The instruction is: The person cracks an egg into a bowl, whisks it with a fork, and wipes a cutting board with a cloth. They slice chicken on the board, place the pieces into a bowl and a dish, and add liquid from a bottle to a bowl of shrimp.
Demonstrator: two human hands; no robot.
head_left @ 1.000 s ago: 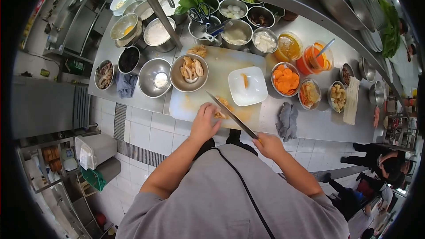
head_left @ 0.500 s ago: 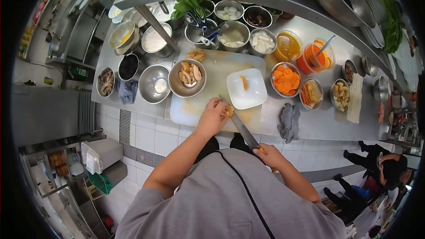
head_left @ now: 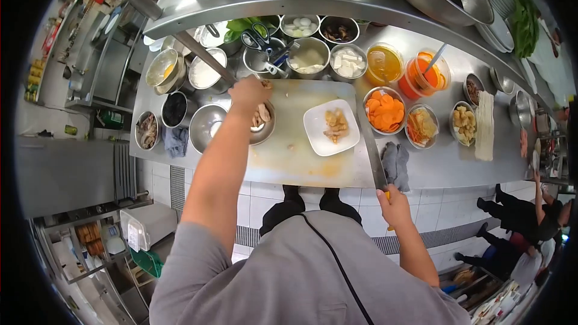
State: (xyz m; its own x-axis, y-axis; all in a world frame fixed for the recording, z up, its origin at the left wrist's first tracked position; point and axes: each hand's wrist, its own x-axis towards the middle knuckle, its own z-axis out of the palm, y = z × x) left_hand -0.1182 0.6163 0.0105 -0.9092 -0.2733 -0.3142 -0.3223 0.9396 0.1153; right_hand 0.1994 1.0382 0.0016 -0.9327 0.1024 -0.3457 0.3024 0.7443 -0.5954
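My left hand (head_left: 248, 93) reaches over the far-left part of the white cutting board (head_left: 283, 153), above a steel bowl of pale cooked pieces (head_left: 262, 121). Its fingers are closed round a brownish piece (head_left: 266, 84), partly hidden. In my right hand (head_left: 392, 203) is the yellow handle of a long knife (head_left: 374, 156), its blade pointing away from me past the board's right edge. A white square dish (head_left: 314, 121) on the board holds a small pile of yellowish-brown pieces (head_left: 336, 125).
Right of the board are bowls of carrot slices (head_left: 385, 112) and shredded food (head_left: 422, 126), and a grey cloth (head_left: 395, 165). Steel bowls and scissors (head_left: 257, 37) line the back under a metal shelf (head_left: 301, 3). Two people (head_left: 533, 210) are at far right.
My left hand has moved from the board's near edge to its far left. The knife has swung right, off the board. More pieces now lie in the white dish.
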